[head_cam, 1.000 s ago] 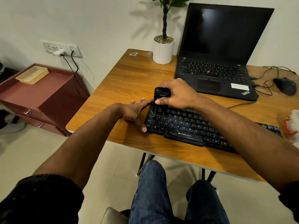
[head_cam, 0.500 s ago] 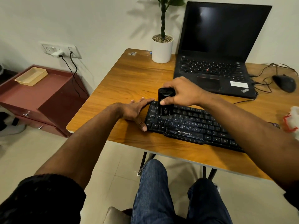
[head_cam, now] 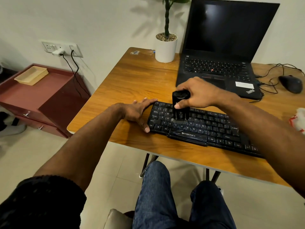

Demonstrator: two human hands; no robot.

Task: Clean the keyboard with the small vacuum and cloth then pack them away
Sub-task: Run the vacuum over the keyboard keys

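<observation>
A black keyboard (head_cam: pixel 206 128) lies along the front of the wooden desk (head_cam: pixel 140 80). My right hand (head_cam: pixel 198 94) grips a small black vacuum (head_cam: pixel 180 107) that stands upright with its brush end on the keys in the keyboard's left-middle area. My left hand (head_cam: pixel 138 113) lies flat against the keyboard's left end, its fingers spread and its thumb at the front corner. A white and red cloth (head_cam: pixel 299 119) shows at the desk's right edge, partly cut off by the frame.
An open black laptop (head_cam: pixel 219 66) stands behind the keyboard, a white plant pot (head_cam: pixel 165 47) to its left. A mouse (head_cam: pixel 291 83) and cables lie at the far right. A maroon cabinet (head_cam: pixel 38 100) with a beige tray (head_cam: pixel 31 75) stands left of the desk.
My right hand has moved the vacuum rightward along the keys, from the keyboard's left end toward its middle. My left hand has stayed against the left end.
</observation>
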